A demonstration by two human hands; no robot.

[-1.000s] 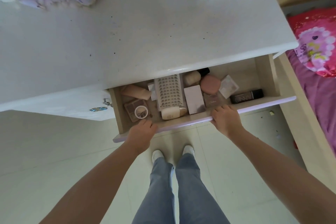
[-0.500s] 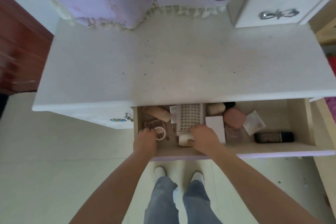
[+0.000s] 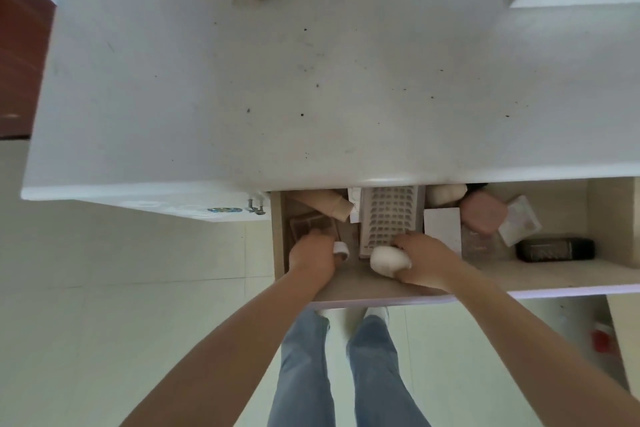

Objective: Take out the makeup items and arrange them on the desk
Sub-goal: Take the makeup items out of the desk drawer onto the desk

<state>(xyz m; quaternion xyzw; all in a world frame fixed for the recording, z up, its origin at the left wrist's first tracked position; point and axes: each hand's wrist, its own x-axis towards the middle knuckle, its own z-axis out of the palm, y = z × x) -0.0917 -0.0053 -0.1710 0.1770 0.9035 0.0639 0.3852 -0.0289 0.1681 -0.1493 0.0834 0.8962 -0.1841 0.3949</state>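
While both my hands reach into the open drawer (image 3: 540,279) under the counter (image 3: 277,97), my left hand (image 3: 313,258) grips a small white jar (image 3: 341,248) and my right hand (image 3: 424,262) holds a cream bottle (image 3: 388,261).

Soft, even daylight; motion-blurred, edges bent by wide-angle.
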